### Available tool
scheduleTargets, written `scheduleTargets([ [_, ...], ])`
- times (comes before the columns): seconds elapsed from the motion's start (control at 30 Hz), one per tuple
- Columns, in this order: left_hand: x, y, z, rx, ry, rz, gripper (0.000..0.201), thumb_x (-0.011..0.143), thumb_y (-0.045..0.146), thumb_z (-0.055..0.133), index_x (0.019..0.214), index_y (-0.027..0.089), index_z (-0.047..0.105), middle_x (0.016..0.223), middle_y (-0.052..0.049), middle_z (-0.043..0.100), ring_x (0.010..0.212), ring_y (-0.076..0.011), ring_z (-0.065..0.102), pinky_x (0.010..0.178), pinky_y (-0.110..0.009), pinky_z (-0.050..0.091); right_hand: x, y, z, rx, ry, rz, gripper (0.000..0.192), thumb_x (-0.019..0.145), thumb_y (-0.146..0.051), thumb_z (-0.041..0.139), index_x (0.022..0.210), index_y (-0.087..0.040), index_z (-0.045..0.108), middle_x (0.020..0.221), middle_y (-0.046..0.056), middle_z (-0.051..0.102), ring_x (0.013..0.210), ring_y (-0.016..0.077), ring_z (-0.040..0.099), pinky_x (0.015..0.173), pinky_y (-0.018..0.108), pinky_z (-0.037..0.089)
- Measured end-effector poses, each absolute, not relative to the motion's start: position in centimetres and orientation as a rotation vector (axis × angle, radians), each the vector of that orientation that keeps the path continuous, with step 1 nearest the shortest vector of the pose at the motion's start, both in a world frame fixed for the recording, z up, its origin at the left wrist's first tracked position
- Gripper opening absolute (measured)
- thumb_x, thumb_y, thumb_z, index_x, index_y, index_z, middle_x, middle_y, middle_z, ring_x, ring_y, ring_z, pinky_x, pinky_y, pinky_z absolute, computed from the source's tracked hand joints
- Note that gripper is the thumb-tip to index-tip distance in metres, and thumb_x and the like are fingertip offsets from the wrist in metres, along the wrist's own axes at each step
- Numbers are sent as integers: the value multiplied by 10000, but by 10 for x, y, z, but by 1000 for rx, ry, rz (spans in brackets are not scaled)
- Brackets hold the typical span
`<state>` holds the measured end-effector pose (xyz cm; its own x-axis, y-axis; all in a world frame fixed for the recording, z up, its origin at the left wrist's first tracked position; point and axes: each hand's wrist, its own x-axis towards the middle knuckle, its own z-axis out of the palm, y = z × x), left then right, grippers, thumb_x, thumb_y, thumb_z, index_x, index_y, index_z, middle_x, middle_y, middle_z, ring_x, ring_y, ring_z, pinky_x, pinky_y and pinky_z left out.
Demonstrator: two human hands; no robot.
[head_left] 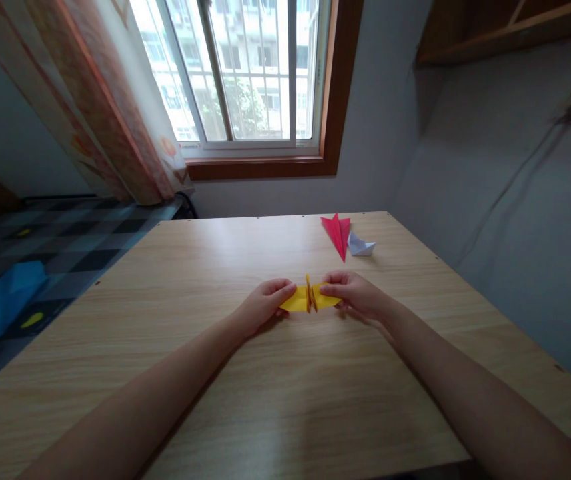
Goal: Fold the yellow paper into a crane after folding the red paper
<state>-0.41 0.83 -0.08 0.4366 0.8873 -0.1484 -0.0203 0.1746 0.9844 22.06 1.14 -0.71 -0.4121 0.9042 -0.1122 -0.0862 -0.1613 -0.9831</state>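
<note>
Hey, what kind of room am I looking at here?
Probably a bedroom or small home room. A light wooden table stands under a barred window with a brown wooden frame, a patterned curtain hangs beside it, and a checked bed cover lies at left. Both hands hold a folded yellow paper piece.

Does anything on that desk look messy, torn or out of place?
Nothing stands out. Both hands, left hand and right hand, pinch a folded yellow paper on the wooden table. A red paper figure and white paper figure lie neatly behind.
</note>
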Motion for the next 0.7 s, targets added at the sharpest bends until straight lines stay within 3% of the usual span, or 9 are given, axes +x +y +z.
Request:
scheduleTargets([
  [0.23, -3, 7, 4, 1221, 883, 727, 407, 700, 537, 774, 706, 158, 625, 626, 17, 545, 503, -68, 458, 434, -162, 325, 233, 13, 0, -1041, -1568, 1584, 316, 685, -434, 824, 737, -153, 688, 576, -36, 570, 459, 56, 435, 404, 180, 307],
  [0.5, -5, 12, -3, 1215, 881, 767, 421, 685, 545, 783, 722, 157, 624, 669, 0, 587, 522, -78, 509, 470, -176, 406, 238, 15, 7, -1038, -1611, 1519, 325, 681, -444, 824, 706, -154, 678, 589, -36, 547, 490, 58, 418, 419, 189, 281],
  [0.7, -5, 9, 1, 1265, 930, 783, 421, 726, 555, 749, 728, 159, 607, 618, 26, 539, 477, -52, 447, 431, -147, 363, 241, 16, 9, -1045, -1590, 1497, 318, 682, -436, 823, 706, -155, 676, 587, -39, 539, 492, 57, 406, 418, 192, 266],
])
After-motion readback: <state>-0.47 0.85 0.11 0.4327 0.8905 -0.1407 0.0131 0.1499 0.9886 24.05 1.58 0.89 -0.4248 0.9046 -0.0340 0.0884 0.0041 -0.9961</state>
